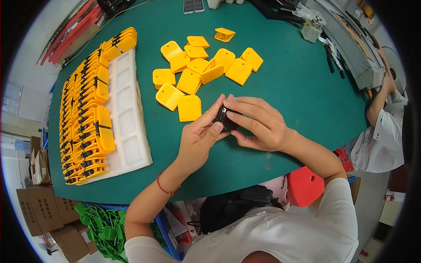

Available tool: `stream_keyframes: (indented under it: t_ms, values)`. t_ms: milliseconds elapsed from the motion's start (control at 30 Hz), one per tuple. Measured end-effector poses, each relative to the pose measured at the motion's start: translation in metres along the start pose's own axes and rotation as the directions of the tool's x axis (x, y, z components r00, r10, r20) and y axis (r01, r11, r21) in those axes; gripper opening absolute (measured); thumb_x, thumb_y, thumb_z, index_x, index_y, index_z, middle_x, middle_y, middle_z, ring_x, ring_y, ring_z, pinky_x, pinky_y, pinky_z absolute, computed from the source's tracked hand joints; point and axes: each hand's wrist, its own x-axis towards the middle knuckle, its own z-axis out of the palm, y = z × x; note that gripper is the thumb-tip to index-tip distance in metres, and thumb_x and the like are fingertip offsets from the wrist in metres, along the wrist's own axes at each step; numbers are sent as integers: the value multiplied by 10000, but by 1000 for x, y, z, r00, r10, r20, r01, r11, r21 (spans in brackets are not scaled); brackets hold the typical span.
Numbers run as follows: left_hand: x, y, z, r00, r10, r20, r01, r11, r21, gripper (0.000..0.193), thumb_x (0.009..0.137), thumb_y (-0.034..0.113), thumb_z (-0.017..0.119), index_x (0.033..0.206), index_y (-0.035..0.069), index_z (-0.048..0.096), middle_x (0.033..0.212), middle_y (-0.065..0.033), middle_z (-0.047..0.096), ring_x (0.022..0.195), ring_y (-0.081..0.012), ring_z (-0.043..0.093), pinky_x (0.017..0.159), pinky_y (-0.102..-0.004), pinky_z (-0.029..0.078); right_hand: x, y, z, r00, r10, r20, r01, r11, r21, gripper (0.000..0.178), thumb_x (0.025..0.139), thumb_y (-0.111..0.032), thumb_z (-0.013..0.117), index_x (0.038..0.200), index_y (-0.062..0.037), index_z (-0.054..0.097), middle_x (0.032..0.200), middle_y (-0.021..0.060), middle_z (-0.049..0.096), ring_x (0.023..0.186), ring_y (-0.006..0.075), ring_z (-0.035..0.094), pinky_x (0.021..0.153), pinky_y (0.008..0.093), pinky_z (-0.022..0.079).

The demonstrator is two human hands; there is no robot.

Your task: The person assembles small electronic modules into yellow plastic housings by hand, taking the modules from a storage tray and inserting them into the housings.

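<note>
Both of my hands meet over the near middle of the green table, around a small black rounded part (226,119) with a shiny metal bit on its top. My left hand (199,138) grips it from the left, thumb pressed against its side. From the right, my right hand (262,122) closes on the same part with its fingers laid over the top. The fingers hide much of it, so its exact kind does not show. Just beyond my hands lie several loose yellow plastic pieces (189,108), flat with rounded corners and a small hole; some are folded or stand at an angle.
On the left, rows of yellow pieces with black parts (90,114) stand on a white foam tray (144,153). A phone (193,6) lies at the far edge. Grey machinery (351,44) and another person's arm (379,98) are at right. Green parts (105,232) fill a bin below.
</note>
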Motion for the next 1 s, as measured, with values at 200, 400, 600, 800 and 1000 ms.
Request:
stream_keyframes:
  t_ms: [200, 400, 600, 800, 1000]
  values:
    - [-1, 1, 2, 999, 30, 11, -30, 998, 62, 467, 937, 86, 414, 1369, 9, 254, 1379, -118, 333, 1198, -207, 415, 965, -349, 414, -2, -1, 0, 1000, -3, -2, 3, 1000, 1, 376, 618, -17, 686, 969, 70, 583, 991, 179, 586, 924, 326, 586, 772, 375, 515]
    - [-2, 1, 3, 999, 39, 20, -41, 995, 89, 468, 936, 81, 415, 1365, -3, 250, 1378, -118, 336, 1195, -204, 417, 967, -344, 413, -1, -3, 0, 1000, 5, -14, -5, 1000, 3, 389, 610, -16, 696, 976, 65, 592, 1011, 176, 589, 939, 316, 588, 770, 365, 517]
    - [-3, 2, 3, 998, 57, 30, -60, 992, 113, 462, 933, 54, 406, 1365, -1, 252, 1383, -118, 331, 1197, -204, 412, 973, -343, 406, -2, -4, -1, 1000, 9, -7, -9, 1000, 3, 390, 608, -6, 695, 979, 60, 595, 1028, 175, 590, 941, 316, 590, 767, 359, 521]
    - [-3, 1, -2, 999, 36, 29, -38, 997, 65, 471, 931, 116, 445, 1358, 3, 282, 1378, -120, 343, 1198, -203, 419, 961, -328, 413, -5, -1, -2, 999, 18, 30, -18, 1000, -4, 472, 593, -59, 760, 1029, 0, 588, 1127, 165, 560, 956, 308, 580, 776, 358, 504]
    - [2, -3, -3, 970, 227, 81, -241, 930, 279, 391, 878, 49, 528, 1250, -32, 437, 1271, -136, 420, 1120, -195, 487, 941, -305, 415, -3, -6, 0, 966, 255, -41, -249, 962, 110, 476, 635, -120, 752, 1047, -41, 528, 1017, 132, 517, 870, 270, 547, 728, 343, 463]
